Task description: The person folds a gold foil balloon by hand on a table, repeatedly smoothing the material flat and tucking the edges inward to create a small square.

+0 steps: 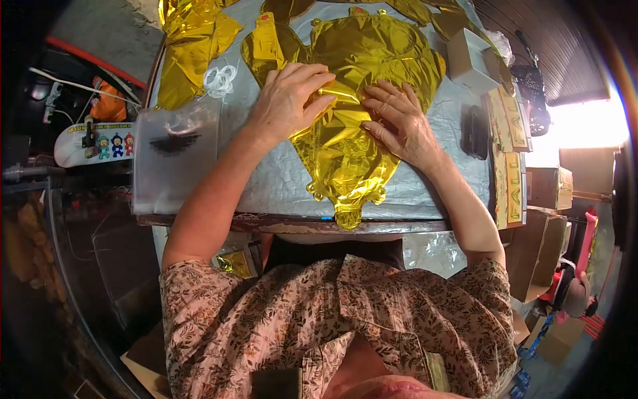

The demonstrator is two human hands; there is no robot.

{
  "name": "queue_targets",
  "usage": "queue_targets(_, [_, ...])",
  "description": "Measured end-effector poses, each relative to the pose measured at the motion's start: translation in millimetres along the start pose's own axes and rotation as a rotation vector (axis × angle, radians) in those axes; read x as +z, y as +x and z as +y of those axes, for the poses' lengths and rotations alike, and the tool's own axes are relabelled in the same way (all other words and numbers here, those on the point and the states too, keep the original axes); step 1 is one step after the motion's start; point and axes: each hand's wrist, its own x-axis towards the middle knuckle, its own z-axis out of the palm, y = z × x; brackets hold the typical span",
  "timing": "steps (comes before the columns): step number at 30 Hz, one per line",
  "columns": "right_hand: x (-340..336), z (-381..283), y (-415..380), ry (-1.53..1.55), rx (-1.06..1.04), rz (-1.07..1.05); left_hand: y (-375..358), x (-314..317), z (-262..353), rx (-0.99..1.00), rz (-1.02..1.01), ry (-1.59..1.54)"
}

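Note:
A flat gold foil balloon [372,50] lies spread on the grey-covered table, its narrow tabbed end reaching the near edge. My left hand [289,103] rests on the balloon's left side, fingers stretched out together and thumb apart. On the right side my right hand [401,125] presses flat with its fingers spread. Neither hand is closed around anything. Just beyond my left hand is a folded strip of gold foil [267,41] with a small red mark. A loose coil of white ribbon [221,80] sits left of it.
More gold foil [193,50] lies at the far left. Clear plastic bags [176,176] cover the near left corner. A white open box [470,60], a dark object [474,132] and lettered boxes [513,186] line the right side. Cardboard boxes [539,253] stand beyond the table.

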Motion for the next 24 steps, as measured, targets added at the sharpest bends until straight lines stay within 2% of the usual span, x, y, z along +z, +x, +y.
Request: queue_targets(24, [4.7,6.6,-4.4,0.081,0.016,0.033,6.5,-4.0,8.3,-0.010,-0.048,-0.036])
